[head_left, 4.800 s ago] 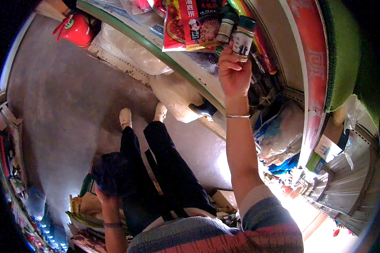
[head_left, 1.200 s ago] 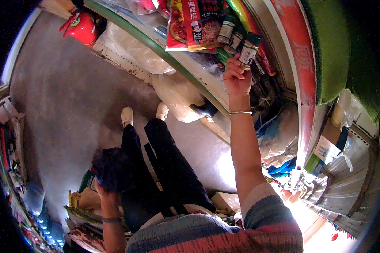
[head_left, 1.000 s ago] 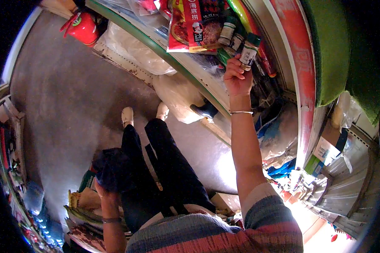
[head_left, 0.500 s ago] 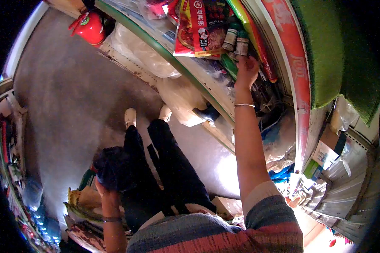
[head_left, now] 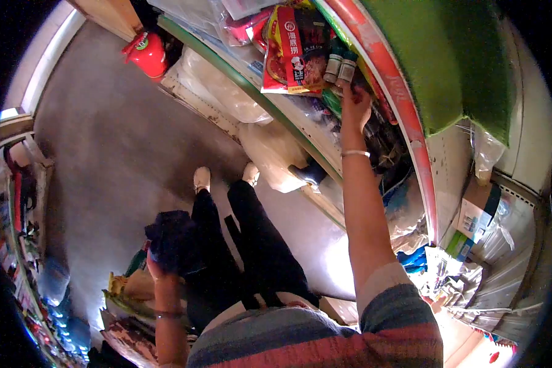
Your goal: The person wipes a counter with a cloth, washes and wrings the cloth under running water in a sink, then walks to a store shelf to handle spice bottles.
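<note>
In the head view my left hand (head_left: pixel 157 270) grips a bunched dark navy cloth (head_left: pixel 176 242) at thigh height, beside my dark trousers. My right hand (head_left: pixel 357 107) reaches onto the shelf, fingers curled at the lower end of a small green-capped bottle (head_left: pixel 346 69); its grip is partly hidden. A second similar bottle (head_left: pixel 332 65) lies right against the first. To their left rests a red and black food packet (head_left: pixel 294 52) with white Chinese characters. Long green and red packs (head_left: pixel 380 98) lie to the right of the bottles.
The green-edged shelf (head_left: pixel 245 86) runs diagonally, with clear plastic bags (head_left: pixel 270 153) under it. A red bucket-like container (head_left: pixel 147 55) stands at its far end. A red curved strip (head_left: pixel 405 104) and green cushion-like fabric (head_left: pixel 454 67) border the right. Stocked shelves (head_left: pixel 27 214) line the left.
The view has shifted slightly, moving shelf and floor right and down. My right hand stays at the bottles, which sit a little nearer the food packet. My left hand still holds the cloth.
</note>
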Motion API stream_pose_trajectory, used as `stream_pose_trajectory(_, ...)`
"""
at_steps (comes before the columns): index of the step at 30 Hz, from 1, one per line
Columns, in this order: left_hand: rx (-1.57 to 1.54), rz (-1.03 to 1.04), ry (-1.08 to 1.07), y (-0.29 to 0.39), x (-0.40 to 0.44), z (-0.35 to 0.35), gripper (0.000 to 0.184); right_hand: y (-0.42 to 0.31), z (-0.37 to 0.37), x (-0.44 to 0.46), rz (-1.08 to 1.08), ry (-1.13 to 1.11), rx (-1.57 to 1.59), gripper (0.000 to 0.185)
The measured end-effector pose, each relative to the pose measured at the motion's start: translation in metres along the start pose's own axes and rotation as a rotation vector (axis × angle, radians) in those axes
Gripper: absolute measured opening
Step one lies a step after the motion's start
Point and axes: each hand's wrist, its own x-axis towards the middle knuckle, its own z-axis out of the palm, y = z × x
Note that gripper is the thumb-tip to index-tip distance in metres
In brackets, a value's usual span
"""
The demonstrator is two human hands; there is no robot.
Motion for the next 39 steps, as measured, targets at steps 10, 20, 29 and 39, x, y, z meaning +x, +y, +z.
stream_pose_trajectory(10,0.427,-0.221,-0.018,-0.017,-0.015,0.116,0.045,-0.180,-0.091,-0.254,0.035,-1.295,0.604,0.065)
stream_pose_trajectory(20,1.130,-0.196,-0.447,-0.036,-0.044,0.177,0.047,-0.180,-0.155,-0.252,0.122,-0.958,0.381,0.042)
stream_pose_trajectory(29,1.519,0.153,-0.720,-0.050,-0.052,0.223,0.024,-0.165,-0.228,-0.261,0.293,-0.878,0.393,0.041)
stream_pose_trajectory(39,1.823,0.500,-1.006,-0.152,-0.060,0.229,0.025,-0.077,-0.325,-0.312,0.148,-0.623,0.604,0.045)
